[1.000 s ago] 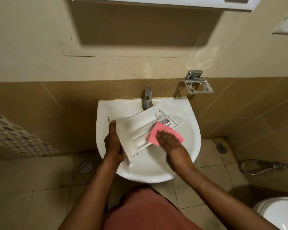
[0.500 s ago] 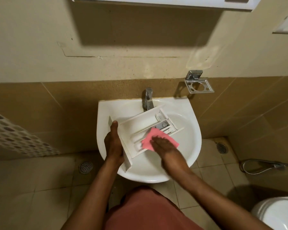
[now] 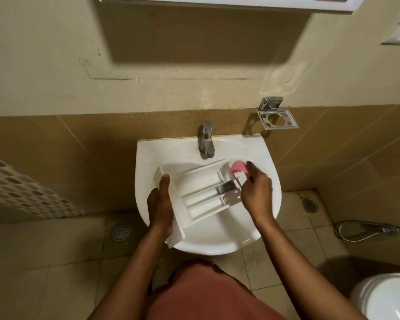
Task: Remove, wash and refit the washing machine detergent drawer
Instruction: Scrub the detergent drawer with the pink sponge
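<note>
The white detergent drawer (image 3: pixel 194 192) lies across the white sink (image 3: pixel 259 146), compartments facing up, its front panel toward the left. My left hand (image 3: pixel 161 204) grips that front panel end, thumb on top. My right hand (image 3: pixel 255 192) is at the drawer's far right end and holds a pink cloth (image 3: pixel 238 167), bunched up against the end of the drawer. Most of the cloth is hidden by my fingers. A dark opening shows in the drawer's inner compartment.
A chrome tap (image 3: pixel 206 139) stands at the sink's back, with no water visibly running. A metal holder (image 3: pixel 276 116) is fixed to the wall at right. A toilet (image 3: pixel 383 296) is at lower right, a spray hose (image 3: pixel 365 230) beside it, floor drains on both sides.
My right hand has carried the pink cloth from the drawer's middle up to its far right end, where it is now bunched. The drawer has turned flatter in my left hand.
</note>
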